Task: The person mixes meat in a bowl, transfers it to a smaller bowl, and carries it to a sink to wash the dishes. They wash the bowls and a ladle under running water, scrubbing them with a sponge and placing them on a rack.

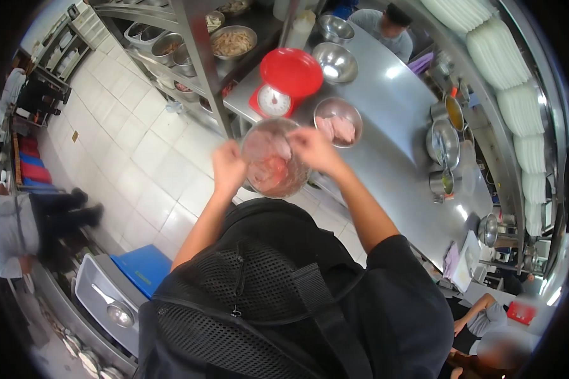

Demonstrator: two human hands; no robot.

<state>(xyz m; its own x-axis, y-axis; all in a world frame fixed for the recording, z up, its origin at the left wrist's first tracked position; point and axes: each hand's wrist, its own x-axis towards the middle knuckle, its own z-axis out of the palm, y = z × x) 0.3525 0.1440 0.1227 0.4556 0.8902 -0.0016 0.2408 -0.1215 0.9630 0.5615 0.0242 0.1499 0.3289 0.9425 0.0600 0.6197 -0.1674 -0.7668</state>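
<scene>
My left hand (229, 165) is closed on the left rim of a metal bowl (302, 180) that holds pale and pink raw meat (272, 158). At the bowl's upper right, my right hand (313, 148) has its fingers pressed together over the rim; motion blur hides what they grip. A second metal bowl with pale meat pieces (339, 128) rests on the steel table (385, 158) just beyond my right hand. Above my bowl is a red kitchen scale (273, 100) with a round dial and a red plate (291, 71) on top.
Two metal bowls (335, 62) stand behind the scale. Shelves at the upper left hold food bowls (234, 42). Pots (442, 142) line the table's far side, below stacked white plates (499, 54). People are at the far edge (385, 31), left (12, 221) and lower right (487, 322).
</scene>
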